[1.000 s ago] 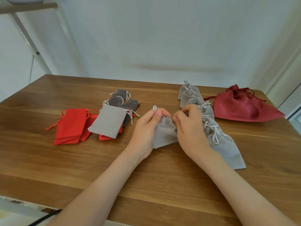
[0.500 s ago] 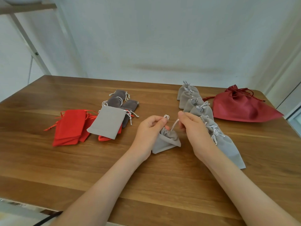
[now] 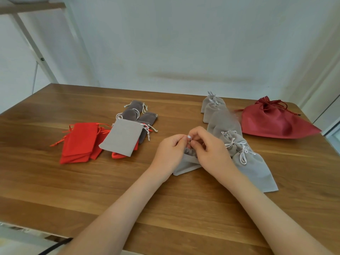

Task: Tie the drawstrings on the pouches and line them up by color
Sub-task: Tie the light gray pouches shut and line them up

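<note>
The light grey pouch [image 3: 185,165] is lying on the counter [image 3: 165,208] between the left hand [image 3: 168,155] and right hand [image 3: 213,153], each grip clamped on its white drawstring [image 3: 189,138]. Pulling evenly near the gathered neck should be seating the knot.

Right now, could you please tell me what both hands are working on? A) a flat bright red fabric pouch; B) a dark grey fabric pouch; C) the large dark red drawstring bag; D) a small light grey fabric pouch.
D: the left hand and right hand pinch the white cord at the gathered mouth of the small light grey fabric pouch.
</note>
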Tool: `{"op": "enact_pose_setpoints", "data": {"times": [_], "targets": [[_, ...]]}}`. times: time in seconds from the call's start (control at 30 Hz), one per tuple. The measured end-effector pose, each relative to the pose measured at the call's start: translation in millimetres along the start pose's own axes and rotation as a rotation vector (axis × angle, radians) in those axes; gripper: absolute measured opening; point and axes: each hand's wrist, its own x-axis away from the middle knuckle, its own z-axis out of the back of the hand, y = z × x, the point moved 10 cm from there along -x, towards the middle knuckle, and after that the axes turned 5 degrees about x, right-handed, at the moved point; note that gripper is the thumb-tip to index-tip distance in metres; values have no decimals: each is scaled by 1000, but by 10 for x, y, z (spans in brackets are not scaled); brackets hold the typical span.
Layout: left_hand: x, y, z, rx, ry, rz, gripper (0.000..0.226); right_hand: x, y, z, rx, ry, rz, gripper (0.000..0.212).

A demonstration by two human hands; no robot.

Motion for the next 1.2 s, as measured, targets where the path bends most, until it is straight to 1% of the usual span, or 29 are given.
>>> {"op": "enact_pose_setpoints", "data": {"times": [0.07,0.13,0.27,0.33,0.4,0.47,0.57,0.67,0.83,0.9,0.97,1.03,1.1,1.2], "targets": [[14,44,-52,-100,-51,-52,30,8,-2,15,-4,28,-1,23],[37,88,-96,-185,-92,-100,28,12,12,24,-31,34,-15,30],[66,84,-153,-151,-146,-92,21,6,40,48,0,42,-20,37],[50,96,-110,-148,-88,-118,23,2,24,39,18,35,-8,39],[23,88,-29,-160,1,-131,29,-1,-3,24,29,40,8,35],[13,97,10,-174,44,-147,31,4,1,34,8,69,-4,28],[23,123,23,-129,58,-154,31,13,59,54,-79,97,-74,21],[3,75,35,-62,63,-104,32,16,64,60,-120,111,-99,16],[-25,-44,70,83,83,37,24,0,12,23,-47,80,-66,19],[-27,-60,75,134,82,59,23,-7,25,31,-54,78,-98,19],[-16,-64,82,195,86,74,21,-8,84,49,-118,84,-172,21],[-12,-54,90,231,93,74,20,-7,185,17,-228,44,-283,14],[-12,-35,102,247,108,65,18,11,262,-64,-330,-46,-368,5],[-21,-27,135,263,135,47,17,42,249,-143,-430,-131,-397,13]]}}
